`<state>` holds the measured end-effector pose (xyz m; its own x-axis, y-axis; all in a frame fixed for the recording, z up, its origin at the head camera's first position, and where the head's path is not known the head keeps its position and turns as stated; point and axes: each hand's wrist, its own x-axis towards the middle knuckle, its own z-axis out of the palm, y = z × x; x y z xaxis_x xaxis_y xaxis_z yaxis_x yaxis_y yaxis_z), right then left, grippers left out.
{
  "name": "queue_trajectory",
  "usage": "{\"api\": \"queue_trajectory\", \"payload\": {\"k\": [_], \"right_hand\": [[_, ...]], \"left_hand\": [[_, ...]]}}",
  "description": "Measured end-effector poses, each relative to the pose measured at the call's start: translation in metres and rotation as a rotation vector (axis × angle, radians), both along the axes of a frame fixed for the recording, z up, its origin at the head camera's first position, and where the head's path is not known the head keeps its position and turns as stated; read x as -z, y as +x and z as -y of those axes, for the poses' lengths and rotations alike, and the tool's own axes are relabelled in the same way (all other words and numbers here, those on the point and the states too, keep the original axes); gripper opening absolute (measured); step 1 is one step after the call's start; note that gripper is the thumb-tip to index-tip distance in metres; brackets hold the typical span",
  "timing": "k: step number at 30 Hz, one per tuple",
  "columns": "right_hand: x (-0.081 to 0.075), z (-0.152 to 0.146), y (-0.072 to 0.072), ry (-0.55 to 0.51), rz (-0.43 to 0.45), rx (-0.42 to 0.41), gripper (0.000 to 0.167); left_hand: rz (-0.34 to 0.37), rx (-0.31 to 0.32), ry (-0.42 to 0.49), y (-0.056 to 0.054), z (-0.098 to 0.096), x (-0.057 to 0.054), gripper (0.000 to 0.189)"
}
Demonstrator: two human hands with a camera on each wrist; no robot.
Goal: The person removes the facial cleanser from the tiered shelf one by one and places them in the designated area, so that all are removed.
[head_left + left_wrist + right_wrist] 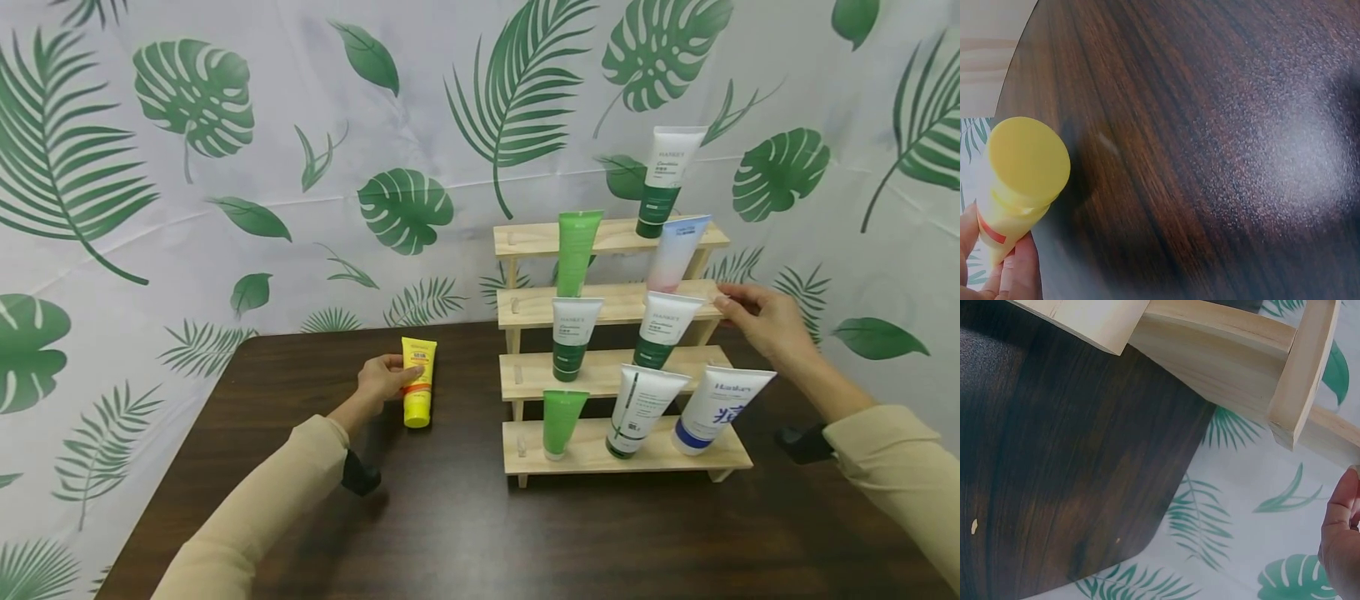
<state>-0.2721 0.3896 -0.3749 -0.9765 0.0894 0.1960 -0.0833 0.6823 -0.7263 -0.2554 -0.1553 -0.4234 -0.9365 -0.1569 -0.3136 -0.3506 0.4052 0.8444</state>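
Note:
My left hand (384, 377) pinches a yellow squeeze tube (419, 396) with an orange band, cap downward, over the dark table. In the left wrist view the round yellow cap (1029, 159) faces the camera, with thumb and fingers around the tube's far part. My right hand (772, 323) grips the right end of the second board from the top of a four-step wooden display rack (600, 307). In the right wrist view, the right hand (1341, 537) shows only partly at the frame's edge, thumb and index finger at the wood.
Several tubes stand cap-down on the rack: a white-and-green tube (667, 179) on top, a tall green tube (577, 254), a pink-and-blue tube (677, 254), and a blue-capped white tube (720, 408) at bottom right. Behind the brown table (442, 533) hangs a leaf-print cloth (315, 275).

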Motion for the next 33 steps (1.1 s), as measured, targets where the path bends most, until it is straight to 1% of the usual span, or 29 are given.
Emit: {"api": "queue_trajectory", "payload": {"k": [2, 4, 5, 6, 7, 11, 12, 13, 15, 16, 18, 22, 23, 25, 27, 29, 30, 33], "right_hand": [[0.014, -0.013, -0.011, 0.02, -0.016, 0.009, 0.061], [0.021, -0.017, -0.016, 0.078, -0.013, 0.032, 0.063], [0.021, -0.018, -0.016, 0.072, -0.012, 0.026, 0.063], [0.02, -0.016, -0.016, 0.074, -0.011, 0.028, 0.063], [0.015, -0.012, -0.012, 0.064, -0.001, 0.036, 0.062], [-0.017, 0.016, 0.014, 0.055, 0.015, 0.019, 0.059], [-0.023, 0.023, 0.02, 0.072, 0.015, 0.025, 0.06], [-0.03, 0.029, 0.026, 0.079, 0.01, 0.009, 0.059], [-0.036, 0.035, 0.032, 0.079, 0.005, -0.006, 0.058], [-0.037, 0.036, 0.033, 0.075, 0.007, -0.008, 0.058], [-0.029, 0.028, 0.026, 0.007, 0.006, 0.005, 0.055], [-0.017, 0.016, 0.017, -0.029, -0.01, -0.007, 0.058], [-0.013, 0.013, 0.014, -0.059, -0.016, 0.001, 0.055], [-0.018, 0.017, 0.019, -0.006, -0.019, -0.017, 0.058], [-0.018, 0.019, 0.02, -0.009, -0.024, -0.007, 0.056], [-0.024, 0.025, 0.025, 0.006, -0.018, -0.002, 0.054], [-0.03, 0.03, 0.03, 0.041, -0.014, -0.01, 0.056], [-0.036, 0.036, 0.035, 0.049, -0.011, -0.009, 0.057]], "left_hand": [[0.007, -0.003, 0.005, 0.0, -0.001, 0.0, 0.054], [0.008, 0.001, 0.009, 0.0, -0.001, 0.001, 0.053], [0.01, 0.0, 0.012, 0.0, -0.001, 0.001, 0.053], [0.01, -0.001, 0.014, 0.0, -0.001, 0.002, 0.053], [0.009, -0.001, 0.016, 0.001, 0.0, 0.002, 0.053], [0.004, 0.0, 0.012, 0.001, -0.001, 0.002, 0.053], [0.002, 0.0, 0.009, 0.001, -0.001, 0.002, 0.053], [0.004, 0.001, 0.004, 0.002, -0.001, 0.003, 0.053], [0.007, -0.002, -0.002, 0.001, -0.001, 0.003, 0.054], [0.011, -0.005, -0.005, 0.001, -0.001, 0.004, 0.054], [0.021, -0.01, -0.012, 0.001, -0.001, 0.006, 0.054], [0.026, -0.016, -0.011, 0.0, -0.001, 0.007, 0.053], [0.024, -0.019, -0.012, 0.0, -0.001, 0.007, 0.053], [0.02, -0.019, -0.014, 0.0, -0.001, 0.006, 0.052], [0.02, -0.019, -0.021, 0.001, -0.001, 0.006, 0.051], [0.022, -0.022, -0.026, 0.001, -0.002, 0.005, 0.051], [0.022, -0.02, -0.028, 0.002, -0.001, 0.005, 0.051], [0.024, -0.024, -0.027, 0.002, 0.0, 0.005, 0.053]]}}
